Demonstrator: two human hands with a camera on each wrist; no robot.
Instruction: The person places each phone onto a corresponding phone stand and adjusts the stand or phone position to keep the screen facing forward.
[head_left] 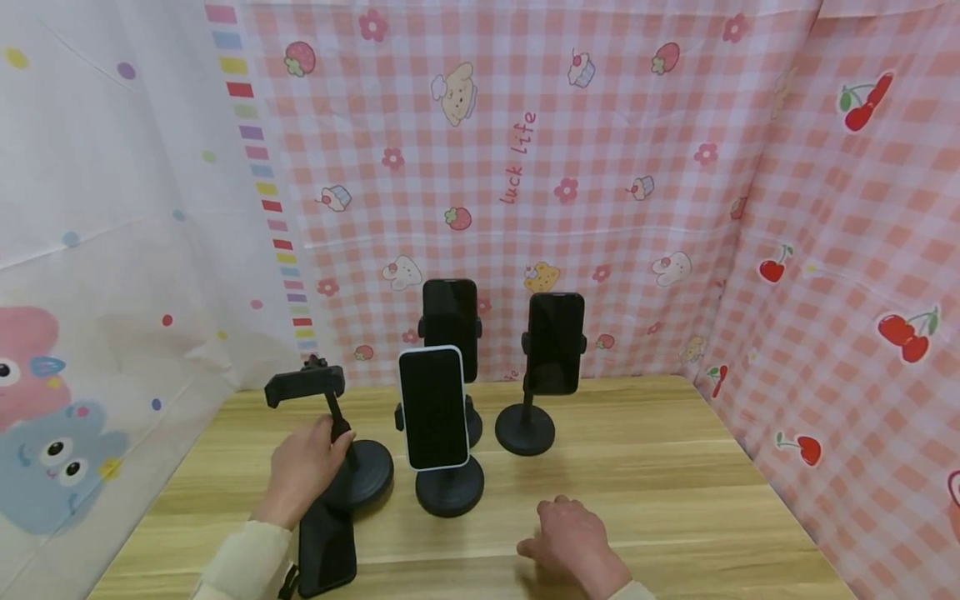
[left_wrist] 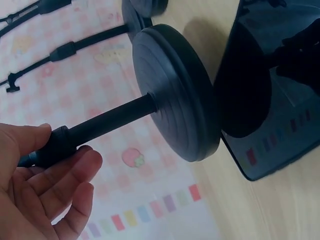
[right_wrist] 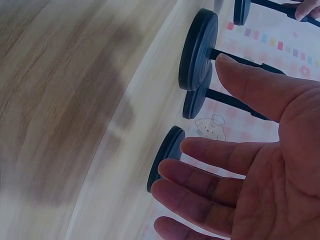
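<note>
My left hand (head_left: 303, 467) grips the collar on the pole of a black phone stand (left_wrist: 112, 117). No phone sits in this stand's clamp (head_left: 306, 384). Close by its round base, a black phone (head_left: 327, 550) lies flat on the table; whether the base touches it I cannot tell. To the right, a white-edged phone (head_left: 433, 408) is held upright in a second stand (head_left: 450, 492). My right hand (head_left: 572, 540) hovers above the front of the table, fingers spread and slightly bent, holding nothing. Its palm (right_wrist: 280, 175) shows in the right wrist view.
Behind the white-edged phone, another stand carries a black phone (head_left: 450, 321), partly hidden. Further right, a black phone (head_left: 557, 343) is clamped in a stand with a round base (head_left: 525, 429). Patterned cloth (head_left: 637, 125) hangs behind the wooden table (head_left: 660, 467) and along both sides.
</note>
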